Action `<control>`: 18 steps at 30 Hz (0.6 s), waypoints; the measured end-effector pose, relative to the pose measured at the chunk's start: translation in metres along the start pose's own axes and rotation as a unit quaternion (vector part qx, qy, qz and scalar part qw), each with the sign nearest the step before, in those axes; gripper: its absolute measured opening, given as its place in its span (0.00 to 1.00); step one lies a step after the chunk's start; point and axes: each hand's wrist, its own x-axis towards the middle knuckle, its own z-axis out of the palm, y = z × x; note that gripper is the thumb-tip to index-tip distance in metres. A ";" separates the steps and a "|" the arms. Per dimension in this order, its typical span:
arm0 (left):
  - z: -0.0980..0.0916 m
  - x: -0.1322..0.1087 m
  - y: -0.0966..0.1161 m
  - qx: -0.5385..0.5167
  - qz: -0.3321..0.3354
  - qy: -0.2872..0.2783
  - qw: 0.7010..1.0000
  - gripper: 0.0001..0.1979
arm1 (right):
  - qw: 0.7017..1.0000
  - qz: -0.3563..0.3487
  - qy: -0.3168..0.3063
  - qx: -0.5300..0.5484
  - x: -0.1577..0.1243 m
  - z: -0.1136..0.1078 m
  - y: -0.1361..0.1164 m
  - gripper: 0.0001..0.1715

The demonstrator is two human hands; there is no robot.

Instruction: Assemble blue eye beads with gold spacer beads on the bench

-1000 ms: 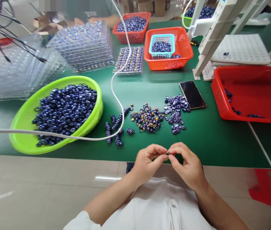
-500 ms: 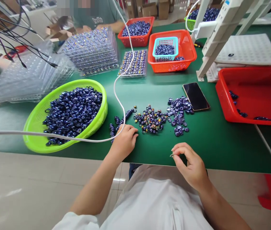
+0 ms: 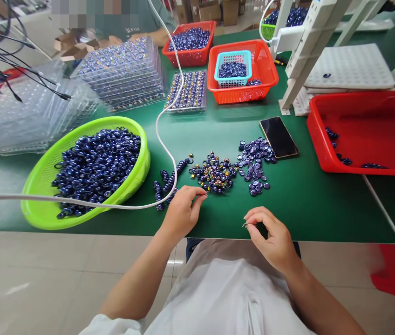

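Observation:
My left hand (image 3: pixel 183 213) is closed in a pinch at the near edge of a pile of dark blue and gold small parts (image 3: pixel 215 173); whatever lies between its fingertips is too small to make out. Just beyond that wrist are rows of dark blue rings (image 3: pixel 172 177), stacked against one another. My right hand (image 3: pixel 271 237), over the table's front edge, pinches a small dark metallic piece (image 3: pixel 245 225) between thumb and fingertips. Loose dark blue round caps (image 3: pixel 254 160) lie scattered beyond it, beside a phone (image 3: pixel 279 137).
A green basket (image 3: pixel 138 186) heaped with blue rings stands at left, crossed by a white cable (image 3: pixel 164 144). Stacked clear trays (image 3: pixel 124 74), an orange basket (image 3: pixel 270 77) and a red bin (image 3: pixel 323 153) surround the work area. Another person's sleeve (image 3: pixel 152 23) shows across the table.
My left hand has moved right, from beside the ring rows to the pile's near edge, its fingers now pinched. My right hand keeps its pinch. The whole view has shifted slightly.

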 end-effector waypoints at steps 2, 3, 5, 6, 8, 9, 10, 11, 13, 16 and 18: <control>0.009 -0.005 0.015 -0.143 -0.071 -0.016 0.987 0.06 | 1.000 -0.028 -0.006 0.006 0.000 0.001 -0.003 0.10; 0.014 -0.007 0.022 -0.220 -0.104 -0.034 0.969 0.08 | 0.999 -0.050 -0.013 0.007 0.000 0.002 -0.005 0.11; 0.027 -0.009 0.035 -0.347 -0.160 -0.069 0.922 0.10 | 0.994 -0.103 -0.026 0.001 0.001 0.004 -0.009 0.15; 0.032 -0.010 0.041 -0.389 -0.181 -0.082 0.899 0.11 | 0.992 -0.125 -0.028 -0.008 0.001 0.005 -0.010 0.16; 0.041 -0.009 0.049 -0.441 -0.208 -0.096 0.868 0.12 | 0.988 -0.151 -0.023 -0.033 0.002 0.006 -0.011 0.19; 0.044 -0.009 0.052 -0.454 -0.213 -0.100 0.859 0.13 | 0.987 -0.154 -0.017 -0.048 0.002 0.006 -0.011 0.20; 0.046 -0.009 0.054 -0.462 -0.214 -0.103 0.854 0.13 | 0.986 -0.153 -0.013 -0.062 0.002 0.006 -0.011 0.20; 0.047 -0.010 0.056 -0.467 -0.212 -0.107 0.852 0.14 | 0.986 -0.148 -0.009 -0.075 0.001 0.005 -0.010 0.20; 0.048 -0.011 0.056 -0.472 -0.206 -0.125 0.848 0.15 | 0.987 -0.135 -0.003 -0.090 0.000 0.003 -0.009 0.20; 0.049 -0.016 0.053 -0.477 -0.188 -0.160 0.844 0.17 | 0.990 -0.118 0.005 -0.081 -0.001 0.000 -0.010 0.18; 0.050 -0.018 0.050 -0.467 -0.175 -0.163 0.851 0.16 | 0.993 -0.101 0.001 -0.056 -0.002 -0.002 -0.012 0.16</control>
